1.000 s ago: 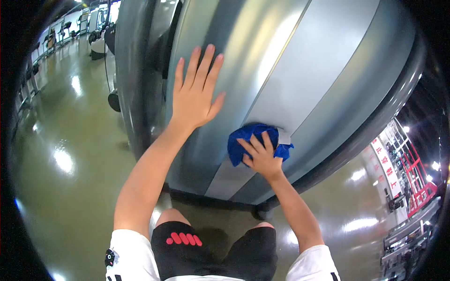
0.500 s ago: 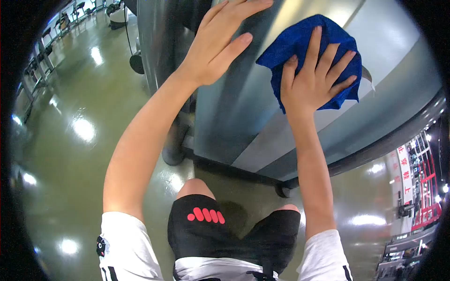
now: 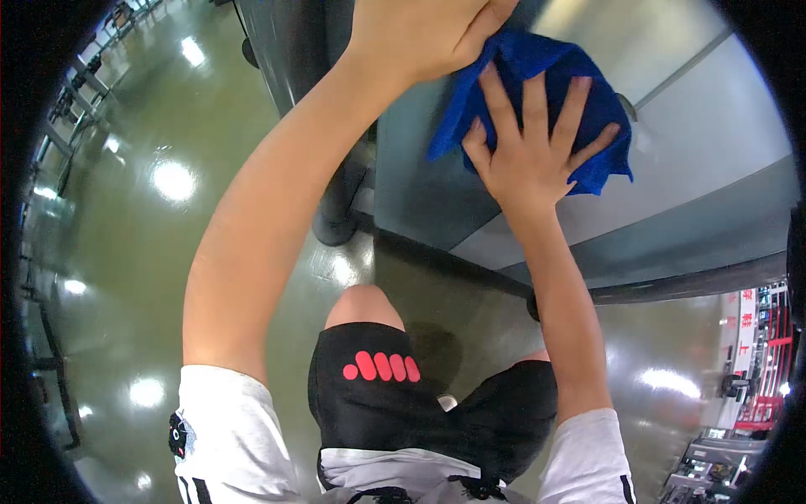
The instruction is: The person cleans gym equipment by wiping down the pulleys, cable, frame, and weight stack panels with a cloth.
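Observation:
My right hand (image 3: 529,160) lies flat with spread fingers on a blue cloth (image 3: 588,105), pressing it against the smooth grey and silver panel (image 3: 672,160) of a large machine. The cloth is creased, and its edges stick out around my fingers. At the top edge of the view, my left hand (image 3: 428,38) reaches over the upper left part of the panel. Its thumb is stretched out beside the cloth's upper left corner; the other fingers are mostly cut off, and whether the thumb touches the cloth I cannot tell.
The machine's dark lower frame (image 3: 445,252) and a rounded black foot (image 3: 336,223) stand just beyond my knees. Shiny green floor (image 3: 168,269) spreads out at left. Gym equipment (image 3: 714,458) and a red rack (image 3: 768,361) are at far right.
My right hand and the cloth have slid left across the panel. My left hand has moved up and right, closer to the cloth. The whole view has shifted slightly.

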Available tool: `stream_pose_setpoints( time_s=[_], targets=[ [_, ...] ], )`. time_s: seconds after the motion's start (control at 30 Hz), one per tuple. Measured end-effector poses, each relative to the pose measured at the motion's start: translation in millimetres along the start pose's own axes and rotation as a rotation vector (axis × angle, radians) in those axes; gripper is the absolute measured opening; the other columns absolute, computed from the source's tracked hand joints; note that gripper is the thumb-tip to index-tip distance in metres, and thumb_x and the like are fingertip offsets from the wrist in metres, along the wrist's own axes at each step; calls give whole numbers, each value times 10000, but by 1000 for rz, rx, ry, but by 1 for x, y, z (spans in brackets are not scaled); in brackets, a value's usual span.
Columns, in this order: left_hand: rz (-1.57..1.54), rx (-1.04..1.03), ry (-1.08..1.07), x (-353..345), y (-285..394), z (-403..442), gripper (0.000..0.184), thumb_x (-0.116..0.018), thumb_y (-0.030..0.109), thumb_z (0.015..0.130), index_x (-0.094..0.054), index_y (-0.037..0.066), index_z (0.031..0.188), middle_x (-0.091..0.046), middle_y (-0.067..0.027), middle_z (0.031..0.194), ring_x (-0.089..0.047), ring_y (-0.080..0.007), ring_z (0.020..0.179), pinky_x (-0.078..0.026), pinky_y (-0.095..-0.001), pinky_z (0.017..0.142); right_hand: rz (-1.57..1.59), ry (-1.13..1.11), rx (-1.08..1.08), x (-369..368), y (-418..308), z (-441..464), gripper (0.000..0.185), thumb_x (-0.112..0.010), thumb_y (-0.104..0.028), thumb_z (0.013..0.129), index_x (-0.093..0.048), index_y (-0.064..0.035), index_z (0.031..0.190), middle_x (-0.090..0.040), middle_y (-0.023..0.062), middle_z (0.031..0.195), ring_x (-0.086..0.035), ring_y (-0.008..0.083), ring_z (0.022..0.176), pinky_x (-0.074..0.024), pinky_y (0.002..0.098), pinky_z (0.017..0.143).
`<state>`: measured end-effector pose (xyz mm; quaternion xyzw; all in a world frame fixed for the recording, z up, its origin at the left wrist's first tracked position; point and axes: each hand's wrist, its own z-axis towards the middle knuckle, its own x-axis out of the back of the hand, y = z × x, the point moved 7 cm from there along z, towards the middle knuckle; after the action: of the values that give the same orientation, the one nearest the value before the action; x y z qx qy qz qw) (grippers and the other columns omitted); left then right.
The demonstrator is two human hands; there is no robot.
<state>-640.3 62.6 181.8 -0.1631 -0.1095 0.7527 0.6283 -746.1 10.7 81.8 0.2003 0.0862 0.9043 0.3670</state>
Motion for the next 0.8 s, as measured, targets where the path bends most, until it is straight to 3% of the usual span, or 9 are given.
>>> stream_pose_setpoints(
  time_s=[0.07, 0.13, 0.27, 0.4, 0.47, 0.6, 0.73, 0.77, 0.8],
  targets=[
    [-55, 51, -75, -1, 2, -3, 419, -310, 269, 951, -483, 210, 1329, -386, -36, 1431, -305, -287, 1339, -198, -436, 1086, 5, -40, 19, -8, -8, -16, 569, -604, -405, 684, -516, -445, 1244, -446, -61, 1341, -333, 266, 1308, -68, 684, 1020],
    [-72, 22, 11, 5, 5, -7, 436, -340, 276, 933, -462, 197, 1344, -363, -55, 1443, -293, -305, 1344, -185, -490, 1080, 16, -72, 130, -15, -29, -33, 439, -561, -419, 760, -571, -403, 1199, -465, 2, 1282, -346, 335, 1281, -67, 716, 977],
    [-209, 236, -113, 4, 14, -48, 469, -374, 264, 909, -424, 181, 1369, -331, -73, 1460, -281, -307, 1351, -160, -549, 1070, 405, -265, 388, -72, -78, -88, 488, -531, -329, 848, -490, -201, 1317, -426, 30, 1332, -312, 294, 1303, -215, 498, 1078],
    [-403, 311, -323, 22, 34, -120, 520, -408, 272, 890, -363, 204, 1403, -317, -97, 1463, -218, -371, 1366, -93, -597, 1075, 188, -585, 469, -120, -131, -170, 574, -567, -394, 820, -472, -100, 1303, -460, 118, 1314, -413, 262, 1236, -316, 354, 1041],
    [-585, 675, -273, 55, 62, -155, 504, -461, 96, 836, -378, -2, 1323, -361, -197, 1397, -339, -345, 1295, -232, -405, 1073, 14, -591, 722, -106, -140, -207, 543, -516, -367, 853, -443, -103, 1323, -437, 121, 1337, -391, 262, 1253, -291, 359, 1057],
    [-544, 1484, -303, 82, 136, -255, 508, -510, 45, 789, -360, -72, 1259, -310, -252, 1376, -316, -385, 1270, -244, -434, 1058, -333, -590, 1238, -77, -108, -292, 487, -416, -313, 920, -385, -111, 1362, -389, 126, 1384, -347, 261, 1287, -242, 369, 1088],
    [-332, 1373, -681, 85, 179, -278, 584, -560, 75, 767, -305, -97, 1264, -279, -304, 1344, -308, -437, 1238, -253, -461, 1041, -705, -498, 1764, -75, -57, -354, 438, -315, -259, 987, -327, -118, 1401, -342, 131, 1431, -304, 261, 1321, -193, 379, 1120],
    [-320, 1479, -776, 78, 187, -287, 620, -582, 97, 757, -287, -110, 1262, -280, -327, 1316, -311, -463, 1214, -251, -473, 1038, -247, -1200, 1149, -90, -22, -393, 459, -311, -273, 983, -281, -147, 1423, -336, 72, 1439, -303, 241, 1323, -237, 379, 1098],
    [-312, 1580, -870, 72, 195, -295, 659, -605, 118, 747, -268, -124, 1260, -280, -350, 1289, -314, -490, 1190, -250, -486, 1036, 229, -1692, 372, -98, 18, -438, 484, -308, -286, 980, -235, -175, 1446, -330, 12, 1446, -302, 221, 1325, -280, 378, 1076]
  ],
)
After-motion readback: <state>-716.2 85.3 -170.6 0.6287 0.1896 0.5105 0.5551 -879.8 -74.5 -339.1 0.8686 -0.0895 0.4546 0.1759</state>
